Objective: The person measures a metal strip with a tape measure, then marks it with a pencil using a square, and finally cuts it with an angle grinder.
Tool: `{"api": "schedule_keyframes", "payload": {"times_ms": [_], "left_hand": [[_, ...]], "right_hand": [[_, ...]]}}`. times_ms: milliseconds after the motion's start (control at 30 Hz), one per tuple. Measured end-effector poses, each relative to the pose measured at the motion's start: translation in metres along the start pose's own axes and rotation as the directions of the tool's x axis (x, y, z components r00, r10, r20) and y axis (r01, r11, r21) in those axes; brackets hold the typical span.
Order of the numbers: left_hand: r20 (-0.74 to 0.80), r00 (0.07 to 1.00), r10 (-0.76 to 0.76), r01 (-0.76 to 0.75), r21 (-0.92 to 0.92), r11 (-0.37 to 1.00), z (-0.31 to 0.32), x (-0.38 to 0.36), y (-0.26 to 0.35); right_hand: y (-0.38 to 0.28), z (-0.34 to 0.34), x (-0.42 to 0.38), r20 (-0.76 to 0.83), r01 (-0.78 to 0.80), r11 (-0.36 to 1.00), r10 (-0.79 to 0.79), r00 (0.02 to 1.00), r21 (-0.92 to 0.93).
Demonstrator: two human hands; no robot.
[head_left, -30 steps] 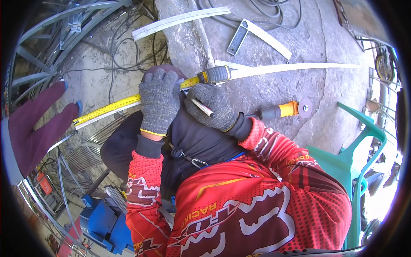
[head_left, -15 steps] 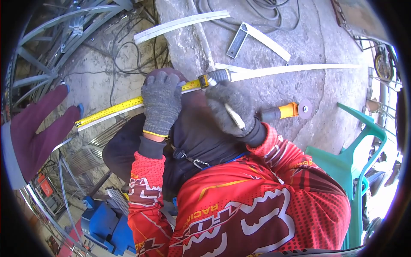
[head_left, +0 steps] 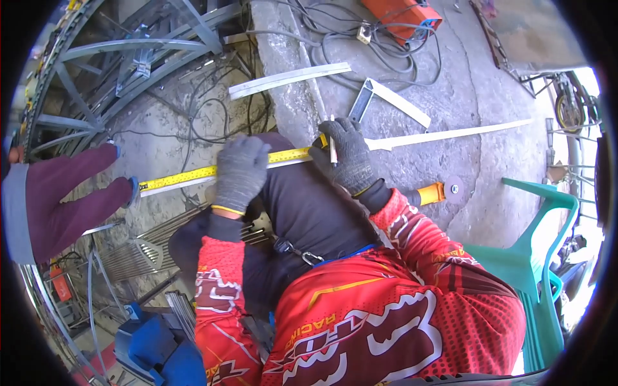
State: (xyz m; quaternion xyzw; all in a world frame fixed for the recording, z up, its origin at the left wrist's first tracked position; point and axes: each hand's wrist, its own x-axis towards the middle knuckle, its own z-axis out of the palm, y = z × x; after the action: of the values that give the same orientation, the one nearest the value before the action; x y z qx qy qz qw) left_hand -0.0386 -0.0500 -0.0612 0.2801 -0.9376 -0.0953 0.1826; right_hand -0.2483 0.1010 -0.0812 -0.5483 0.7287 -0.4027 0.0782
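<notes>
A long pale metal strip [head_left: 450, 133] runs across the person's knee, with the yellow blade of a tape measure [head_left: 180, 177] stretched along it. My left hand [head_left: 239, 170], in a grey knit glove, is closed over the blade and strip left of the knee; it is slightly blurred. My right hand [head_left: 353, 157], gloved too, grips the tape measure's case, mostly hidden by the fingers. A thin whitish pen-like stick [head_left: 333, 143] stands between that hand's thumb and fingers. The blade's far end lies beside another person's maroon-clad limb [head_left: 96, 199].
An angle grinder [head_left: 430, 193] lies on the concrete at right, near a green plastic chair [head_left: 515, 251]. Ahead are an L-shaped metal piece [head_left: 399, 106], a short strip [head_left: 290, 80], cables and an orange machine [head_left: 405, 16]. Metal frames [head_left: 135, 45] and a blue object [head_left: 151, 344] occupy the left.
My right hand has turned and shifted onto the tape case, bringing the pen-like stick upright. The view has shifted, revealing the orange machine. My left hand stays on the blade.
</notes>
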Motion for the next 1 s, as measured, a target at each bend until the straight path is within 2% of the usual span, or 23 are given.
{"api": "schedule_keyframes", "payload": {"times_ms": [67,133,200,333,400,533,633,667,733,800,867,933,1000], "left_hand": [[-0.036,0.999,-0.04,0.042,0.047,0.998,-0.031,-0.009,-0.024],[-0.048,0.995,-0.083,0.088,0.121,0.989,-0.055,-0.022,-0.047],[-0.113,0.985,-0.134,0.16,0.272,0.949,-0.076,-0.033,-0.063],[-0.197,0.968,-0.153,0.202,0.257,0.945,-0.107,-0.046,-0.078],[-0.263,0.951,-0.164,0.244,0.311,0.919,-0.124,-0.048,-0.081],[-0.271,0.943,-0.195,0.274,0.297,0.915,-0.144,-0.045,-0.092],[-0.323,0.931,-0.172,0.273,0.3,0.914,-0.142,-0.047,-0.105],[-0.323,0.931,-0.17,0.271,0.298,0.916,-0.14,-0.049,-0.109],[-0.243,0.931,-0.272,0.345,0.344,0.873,-0.137,-0.055,-0.113],[-0.247,0.925,-0.291,0.358,0.3,0.884,-0.134,-0.06,-0.116],[-0.241,0.922,-0.303,0.36,0.247,0.9,-0.132,-0.068,-0.127],[-0.31,0.867,-0.39,0.418,0.028,0.908,-0.128,-0.078,-0.149],[-0.334,0.803,-0.494,0.524,0.0,0.852,-0.135,-0.083,-0.156]], "right_hand": [[-0.002,0.002,0.002,-0.008,-0.027,1.0,0.027,1.0,0.004],[-0.003,0.001,0.006,-0.003,0.039,0.997,-0.04,0.999,-0.073],[0.002,0.004,0.01,-0.018,0.06,0.997,-0.061,0.998,-0.049],[0.004,0.001,0.015,-0.031,0.082,0.997,-0.083,0.996,-0.015],[0.001,-0.008,0.018,-0.04,0.099,0.995,-0.099,0.994,-0.006],[0.0,-0.022,0.024,-0.049,0.08,0.994,-0.076,0.996,0.08],[0.0,-0.022,0.027,-0.076,0.104,0.994,-0.101,0.992,0.025],[0.001,-0.02,0.029,-0.089,0.11,0.994,-0.109,0.99,0.003],[-0.001,-0.014,0.028,-0.091,0.077,0.996,-0.072,0.993,0.051],[-0.006,-0.006,0.026,-0.089,0.037,0.994,-0.029,0.996,0.098],[-0.016,0.001,0.028,-0.129,0.104,0.993,-0.096,0.987,0.059],[-0.016,0.009,0.029,-0.125,0.12,0.987,-0.107,0.986,0.104],[-0.024,0.006,0.027,-0.114,0.054,0.983,-0.034,0.993,0.178]]}}
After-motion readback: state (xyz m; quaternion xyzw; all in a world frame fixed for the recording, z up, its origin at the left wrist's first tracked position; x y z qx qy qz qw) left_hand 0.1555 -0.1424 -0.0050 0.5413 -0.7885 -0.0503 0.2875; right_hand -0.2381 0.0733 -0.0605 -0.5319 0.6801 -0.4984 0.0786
